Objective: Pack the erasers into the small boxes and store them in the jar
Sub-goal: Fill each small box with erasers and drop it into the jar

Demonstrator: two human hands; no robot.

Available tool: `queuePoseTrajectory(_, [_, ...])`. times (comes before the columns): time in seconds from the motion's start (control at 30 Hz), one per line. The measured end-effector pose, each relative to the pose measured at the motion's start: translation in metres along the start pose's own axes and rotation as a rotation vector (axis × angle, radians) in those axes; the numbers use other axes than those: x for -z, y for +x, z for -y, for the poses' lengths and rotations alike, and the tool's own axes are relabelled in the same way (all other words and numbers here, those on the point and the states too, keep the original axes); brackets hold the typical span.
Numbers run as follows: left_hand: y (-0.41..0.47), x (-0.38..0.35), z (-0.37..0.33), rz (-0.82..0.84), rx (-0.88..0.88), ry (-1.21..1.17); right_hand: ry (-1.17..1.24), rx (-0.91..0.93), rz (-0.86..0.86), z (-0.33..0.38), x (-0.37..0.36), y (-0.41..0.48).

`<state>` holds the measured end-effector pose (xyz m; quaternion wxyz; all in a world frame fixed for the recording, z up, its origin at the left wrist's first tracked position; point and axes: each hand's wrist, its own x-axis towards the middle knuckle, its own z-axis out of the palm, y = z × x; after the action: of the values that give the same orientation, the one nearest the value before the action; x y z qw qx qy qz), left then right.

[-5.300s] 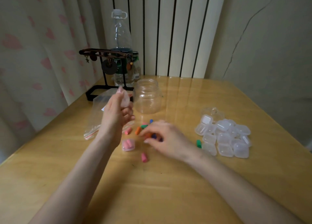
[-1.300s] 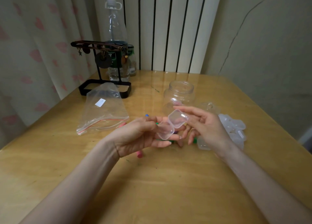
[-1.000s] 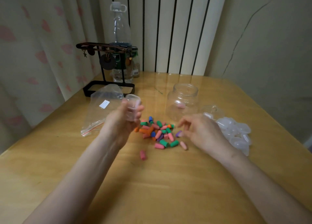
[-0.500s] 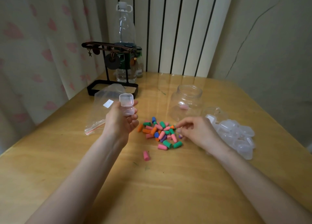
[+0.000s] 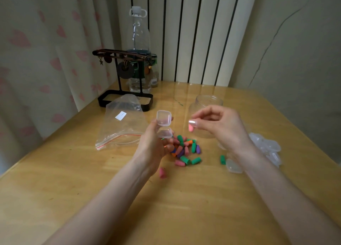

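Pink eraser (image 5: 190,128) in R hand (image 5: 219,126)

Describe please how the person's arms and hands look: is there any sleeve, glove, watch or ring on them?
Both arms are bare: no sleeve shows on the left forearm or the right forearm up to the picture's edge. The left hand and the right hand wear no gloves, and no watch, bracelet or ring is visible. One right-hand nail looks glossy.
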<state>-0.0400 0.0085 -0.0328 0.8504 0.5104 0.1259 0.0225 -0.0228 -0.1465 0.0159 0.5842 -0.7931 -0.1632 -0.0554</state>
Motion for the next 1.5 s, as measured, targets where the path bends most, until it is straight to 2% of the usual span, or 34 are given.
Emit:
queuePoseTrajectory(0.07, [-0.006,-0.009,0.008,0.059,0.005,-0.008,0.053,-0.001,0.034,0.011,-0.011,-0.005])
queuePoseTrajectory(0.27, [-0.011,-0.021,0.019,0.179,-0.063,-0.006,-0.047,-0.055,0.045,0.007,-0.036,-0.01])
queuePoseTrajectory(0.4, [-0.009,-0.019,0.019,0.23,-0.046,0.022,-0.143,-0.007,0.033,0.009,-0.036,-0.014])
queuePoseTrajectory(0.53, [-0.007,-0.018,0.019,0.264,-0.031,0.024,-0.142,0.05,0.004,0.01,-0.034,-0.015])
queuePoseTrajectory(0.67, [-0.007,-0.014,0.019,0.309,0.001,-0.025,-0.2,0.097,-0.061,0.002,-0.029,-0.011])
queuePoseTrajectory(0.77, [-0.008,-0.013,0.015,0.344,0.02,-0.027,-0.206,0.163,-0.183,-0.003,-0.014,-0.003])
queuePoseTrajectory(0.8, [-0.009,-0.013,0.013,0.351,0.023,-0.005,-0.193,0.198,-0.171,-0.002,-0.008,-0.003])
queuePoseTrajectory(0.87, [-0.01,-0.012,0.013,0.377,0.033,0.041,-0.263,0.246,0.04,0.001,0.002,-0.007])
queuePoseTrajectory(0.93, [-0.01,-0.011,0.013,0.392,0.072,0.065,-0.455,0.301,0.267,-0.003,0.003,-0.014])
queuePoseTrajectory(0.97, [-0.01,-0.011,0.013,0.401,0.103,0.043,-0.537,0.361,0.305,-0.009,0.0,-0.017])
queuePoseTrajectory(1.07, [-0.01,-0.013,0.013,0.456,0.177,-0.029,-0.605,0.575,0.215,-0.031,-0.007,-0.02])
queuePoseTrajectory(1.13, [-0.011,-0.013,0.015,0.492,0.172,0.033,-0.606,0.681,0.131,-0.04,-0.008,-0.022])
queuePoseTrajectory(1.33, [-0.017,-0.017,0.012,0.471,0.14,0.179,-0.435,0.648,-0.003,-0.046,-0.009,-0.022])
queuePoseTrajectory(1.43, [-0.018,-0.019,0.011,0.454,0.092,0.327,-0.356,0.635,-0.113,-0.046,-0.008,-0.023])
queuePoseTrajectory(1.5, [-0.019,-0.021,0.011,0.443,0.051,0.402,-0.351,0.611,-0.116,-0.046,-0.009,-0.022])
